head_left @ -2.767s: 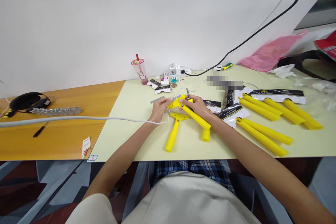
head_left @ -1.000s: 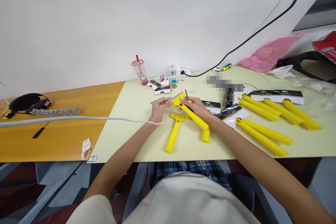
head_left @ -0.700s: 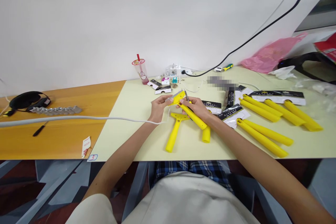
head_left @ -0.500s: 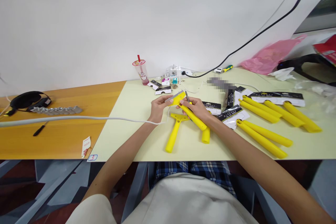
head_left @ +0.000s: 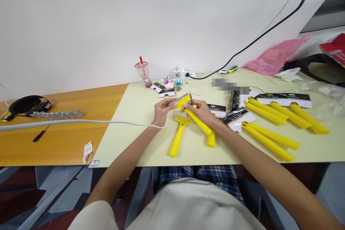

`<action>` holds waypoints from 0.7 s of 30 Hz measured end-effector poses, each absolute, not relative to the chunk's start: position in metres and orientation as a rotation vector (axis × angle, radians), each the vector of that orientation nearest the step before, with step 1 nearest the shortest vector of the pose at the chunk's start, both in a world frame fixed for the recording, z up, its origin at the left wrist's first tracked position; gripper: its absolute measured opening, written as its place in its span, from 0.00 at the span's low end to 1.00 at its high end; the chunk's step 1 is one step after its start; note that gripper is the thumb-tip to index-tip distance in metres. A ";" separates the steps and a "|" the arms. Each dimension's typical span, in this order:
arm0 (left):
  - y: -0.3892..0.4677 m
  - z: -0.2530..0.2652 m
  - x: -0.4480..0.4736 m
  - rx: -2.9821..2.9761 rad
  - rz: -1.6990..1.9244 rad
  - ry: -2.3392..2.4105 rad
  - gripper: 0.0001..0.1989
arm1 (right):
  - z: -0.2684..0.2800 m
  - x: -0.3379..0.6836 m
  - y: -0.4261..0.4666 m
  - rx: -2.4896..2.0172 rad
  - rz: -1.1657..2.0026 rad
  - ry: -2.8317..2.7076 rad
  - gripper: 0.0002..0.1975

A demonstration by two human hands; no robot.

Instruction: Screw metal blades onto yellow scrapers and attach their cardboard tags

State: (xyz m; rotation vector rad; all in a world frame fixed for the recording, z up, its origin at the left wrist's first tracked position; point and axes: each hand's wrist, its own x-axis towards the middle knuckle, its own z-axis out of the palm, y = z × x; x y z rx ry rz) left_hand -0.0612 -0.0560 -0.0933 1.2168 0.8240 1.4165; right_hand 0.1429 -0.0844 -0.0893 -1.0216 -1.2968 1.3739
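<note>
Presently I log the yellow scraper (head_left: 196, 118) above the table (head_left: 151, 147), left hand (head_left: 161, 112) pinching its head (head_left: 184, 102), right hand (head_left: 203, 111) clamped on handle (head_left: 203, 126) and slim tool (head_left: 191, 98); loosened pinch could let metal strip (head_left: 180, 98) slip.

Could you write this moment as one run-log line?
left hand: on yellow scraper, head end | right hand: on its handle, also holding thin tool | table: another scraper lying nearby
</note>
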 end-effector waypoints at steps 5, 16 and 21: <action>-0.057 -0.093 -0.060 1.218 1.419 0.836 0.19 | -0.088 0.143 -0.085 -1.039 1.360 -1.287 0.27; -0.057 -0.094 -0.060 1.227 1.380 0.855 0.18 | -0.092 0.143 -0.084 -1.001 1.356 -1.256 0.25; -0.055 -0.095 -0.061 1.233 1.364 0.849 0.17 | -0.091 0.142 -0.085 -1.023 1.337 -1.261 0.24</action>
